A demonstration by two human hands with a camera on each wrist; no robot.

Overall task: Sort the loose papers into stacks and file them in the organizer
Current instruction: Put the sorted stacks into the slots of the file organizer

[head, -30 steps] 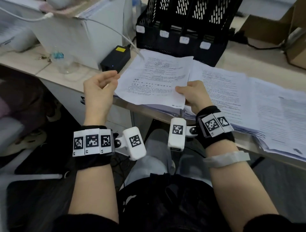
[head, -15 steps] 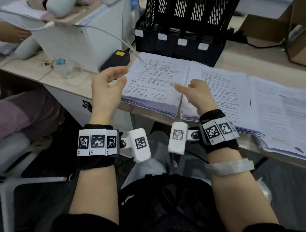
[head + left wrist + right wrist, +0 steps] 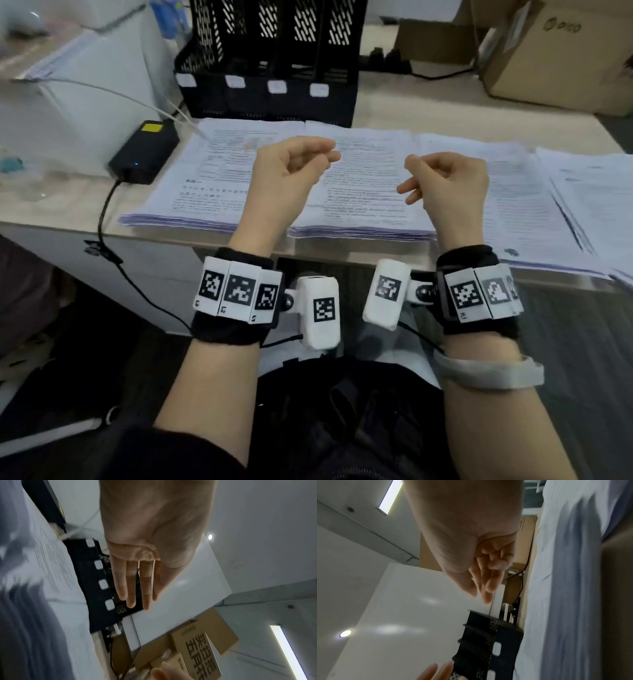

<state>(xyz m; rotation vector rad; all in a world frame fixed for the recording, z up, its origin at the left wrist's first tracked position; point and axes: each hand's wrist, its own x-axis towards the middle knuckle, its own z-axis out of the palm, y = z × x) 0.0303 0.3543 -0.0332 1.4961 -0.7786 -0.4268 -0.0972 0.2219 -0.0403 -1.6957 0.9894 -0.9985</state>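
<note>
Several stacks of printed papers lie side by side along the desk's front edge: a left stack (image 3: 209, 185), a middle stack (image 3: 363, 198) and more sheets to the right (image 3: 527, 205). Behind them stands the black mesh organizer (image 3: 270, 58) with white-labelled slots, also seen in the wrist views (image 3: 96, 588) (image 3: 488, 642). My left hand (image 3: 325, 154) hovers over the seam between the left and middle stacks, fingers loosely curled, holding nothing. My right hand (image 3: 411, 178) hovers over the middle stack, also empty. The wrist views show relaxed, empty fingers (image 3: 133, 588) (image 3: 484, 577).
A black power adapter (image 3: 144, 150) with its cable lies left of the papers, beside a white box (image 3: 85, 102). Thin white cables (image 3: 178, 116) cross toward the left stack's corner. Cardboard boxes (image 3: 548, 51) stand at the back right. The desk's front edge (image 3: 342, 251) runs just below the stacks.
A second ago my right hand held a sheet over the left stack. That sheet now lies on the stack, and both hands have lifted off and hover empty.
</note>
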